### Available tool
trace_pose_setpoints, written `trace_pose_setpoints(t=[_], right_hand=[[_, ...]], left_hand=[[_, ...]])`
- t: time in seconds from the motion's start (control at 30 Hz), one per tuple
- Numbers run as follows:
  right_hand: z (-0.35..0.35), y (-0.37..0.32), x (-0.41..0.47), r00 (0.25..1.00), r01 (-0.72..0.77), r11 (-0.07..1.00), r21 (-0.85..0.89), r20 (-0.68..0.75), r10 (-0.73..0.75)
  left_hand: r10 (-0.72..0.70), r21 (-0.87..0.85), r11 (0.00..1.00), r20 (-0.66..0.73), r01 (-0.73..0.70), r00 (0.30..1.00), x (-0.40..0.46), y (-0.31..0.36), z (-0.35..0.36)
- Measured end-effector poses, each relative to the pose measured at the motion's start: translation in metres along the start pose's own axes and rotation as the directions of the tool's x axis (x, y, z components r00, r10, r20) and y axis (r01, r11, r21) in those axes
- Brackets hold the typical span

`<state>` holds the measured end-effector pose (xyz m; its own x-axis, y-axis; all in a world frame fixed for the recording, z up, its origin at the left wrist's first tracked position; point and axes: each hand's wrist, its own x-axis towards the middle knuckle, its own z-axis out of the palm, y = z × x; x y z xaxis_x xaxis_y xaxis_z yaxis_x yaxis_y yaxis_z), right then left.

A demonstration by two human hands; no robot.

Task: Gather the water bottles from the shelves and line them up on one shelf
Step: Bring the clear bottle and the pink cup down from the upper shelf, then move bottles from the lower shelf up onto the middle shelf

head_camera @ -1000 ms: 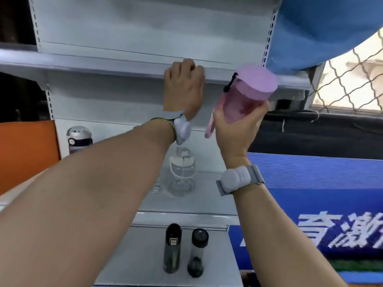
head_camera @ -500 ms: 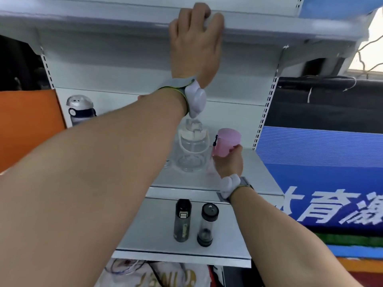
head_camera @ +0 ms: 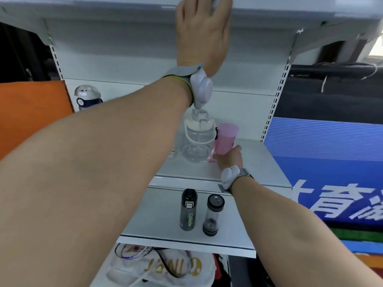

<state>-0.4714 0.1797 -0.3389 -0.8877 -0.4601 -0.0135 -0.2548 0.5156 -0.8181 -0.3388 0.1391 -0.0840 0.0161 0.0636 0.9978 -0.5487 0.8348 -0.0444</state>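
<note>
My right hand (head_camera: 229, 158) is shut on the lower part of a pink bottle (head_camera: 225, 139), which stands upright on the middle shelf (head_camera: 261, 162) right beside a clear bottle with a white handle (head_camera: 198, 139). My left hand (head_camera: 204, 32) grips the front edge of the top shelf (head_camera: 103, 9). At the far left of the middle shelf, a silver-capped bottle (head_camera: 87, 97) is partly hidden by my left arm. On the lower shelf (head_camera: 157, 216) a dark grey bottle (head_camera: 188, 210) and a black-capped clear bottle (head_camera: 213, 214) stand side by side.
A small clear item (head_camera: 172, 154) sits left of the clear bottle, mostly hidden by my arm. A blue banner with white characters (head_camera: 331, 183) is to the right. An orange panel (head_camera: 31, 112) is at the left. A white bag and cords (head_camera: 165, 266) lie below the lower shelf.
My right hand brought the pink bottle down from the top shelf level to the middle shelf, beside the clear bottle. My left hand kept its grip on the top shelf edge.
</note>
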Motion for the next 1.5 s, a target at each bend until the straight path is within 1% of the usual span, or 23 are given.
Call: trace_pose_setpoints(t=[0.1, 0.23, 0.27, 0.3, 0.33, 0.37, 0.43, 0.5, 0.57, 0.63, 0.7, 0.73, 0.77, 0.8, 0.83, 0.9, 0.97, 1.07, 1.17, 1.33, 1.4, 1.43, 1.5], right_hand=[[0.001, 0.008, -0.014, 0.997, -0.016, 1.000, -0.023, -0.070, 0.015], [-0.001, 0.015, -0.035, 0.979, 0.143, 0.990, 0.018, -0.147, -0.139], [-0.001, 0.017, -0.041, 0.971, 0.182, 0.983, 0.033, -0.162, -0.175], [0.000, 0.022, -0.048, 0.963, 0.215, 0.976, 0.043, -0.177, -0.204], [0.002, 0.023, -0.053, 0.952, 0.251, 0.967, 0.047, -0.191, -0.238], [0.004, 0.027, -0.059, 0.944, 0.280, 0.959, 0.036, -0.193, -0.268], [0.009, 0.037, -0.072, 0.937, 0.300, 0.954, -0.012, -0.186, -0.297], [0.013, 0.046, -0.081, 0.928, 0.324, 0.945, -0.048, -0.178, -0.328], [0.015, 0.052, -0.086, 0.919, 0.351, 0.935, -0.056, -0.169, -0.355], [0.013, 0.053, -0.091, 0.903, 0.394, 0.918, -0.047, -0.164, -0.396], [0.015, 0.055, -0.098, 0.871, 0.425, 0.905, -0.023, -0.261, -0.416], [0.021, 0.061, -0.101, 0.839, 0.438, 0.898, -0.048, -0.336, -0.428], [0.029, 0.070, -0.105, 0.815, 0.435, 0.896, -0.087, -0.386, -0.433], [0.037, 0.082, -0.109, 0.800, 0.417, 0.901, -0.122, -0.421, -0.427], [0.045, 0.093, -0.112, 0.805, 0.393, 0.909, -0.140, -0.424, -0.414], [0.058, 0.115, -0.115, 0.847, 0.340, 0.929, -0.146, -0.382, -0.370], [0.062, 0.128, -0.114, 0.885, 0.288, 0.945, -0.155, -0.334, -0.325], [0.074, 0.143, -0.099, 0.934, 0.180, 0.952, -0.247, -0.262, -0.244], [0.092, 0.148, -0.077, 0.984, 0.064, 0.929, -0.364, -0.129, -0.118], [0.114, 0.138, -0.037, 0.997, -0.049, 0.864, -0.501, 0.025, 0.071], [0.119, 0.141, -0.026, 0.984, -0.060, 0.848, -0.527, 0.111, 0.138], [0.120, 0.144, -0.021, 0.978, -0.042, 0.843, -0.536, 0.151, 0.144], [0.120, 0.151, -0.018, 0.974, 0.023, 0.839, -0.543, 0.202, 0.104]], left_hand=[[-0.001, 0.001, 1.000, 0.064, 0.001, 0.998, 0.000, 0.007, -0.007], [-0.030, -0.055, 0.998, 0.139, 0.038, 0.990, -0.038, 0.018, -0.026], [-0.012, -0.073, 0.997, 0.180, 0.025, 0.984, -0.060, 0.018, -0.033], [0.014, -0.099, 0.995, 0.255, 0.012, 0.967, -0.090, 0.018, -0.039], [0.045, -0.129, 0.992, 0.343, 0.000, 0.938, -0.119, 0.015, -0.043], [0.075, -0.152, 0.988, 0.442, -0.007, 0.894, -0.149, 0.013, -0.048], [0.121, -0.176, 0.984, 0.608, -0.015, 0.785, -0.207, 0.009, -0.056], [0.141, -0.176, 0.984, 0.709, -0.020, 0.690, -0.252, 0.007, -0.062], [0.152, -0.179, 0.984, 0.771, -0.019, 0.618, -0.279, 0.006, -0.061], [0.153, -0.175, 0.984, 0.801, -0.018, 0.579, -0.283, 0.010, -0.056], [0.168, -0.194, 0.981, 0.813, -0.013, 0.558, -0.281, 0.016, -0.044], [0.172, -0.199, 0.980, 0.829, -0.007, 0.532, -0.283, 0.020, -0.036], [0.163, -0.193, 0.981, 0.856, 0.012, 0.491, -0.287, 0.023, -0.031], [0.141, -0.183, 0.982, 0.871, 0.045, 0.471, -0.292, 0.026, -0.026], [0.112, -0.166, 0.983, 0.870, 0.072, 0.480, -0.295, 0.028, -0.022], [0.053, -0.118, 0.987, 0.875, 0.105, 0.482, -0.297, 0.028, -0.015], [0.054, -0.105, 0.991, 0.885, 0.087, 0.462, -0.299, 0.028, -0.011], [0.047, -0.092, 0.992, 0.906, 0.088, 0.421, -0.304, 0.025, -0.004], [0.008, -0.049, 0.995, 0.909, 0.086, 0.418, -0.309, 0.024, -0.001], [-0.025, -0.013, 0.996, 0.897, 0.084, 0.440, -0.306, 0.026, 0.001], [-0.024, -0.012, 0.997, 0.903, 0.081, 0.429, -0.306, 0.026, 0.001], [-0.027, -0.008, 0.997, 0.902, 0.078, 0.432, -0.306, 0.027, 0.001], [-0.039, 0.017, 0.998, 0.893, 0.053, 0.449, -0.307, 0.027, 0.000]])
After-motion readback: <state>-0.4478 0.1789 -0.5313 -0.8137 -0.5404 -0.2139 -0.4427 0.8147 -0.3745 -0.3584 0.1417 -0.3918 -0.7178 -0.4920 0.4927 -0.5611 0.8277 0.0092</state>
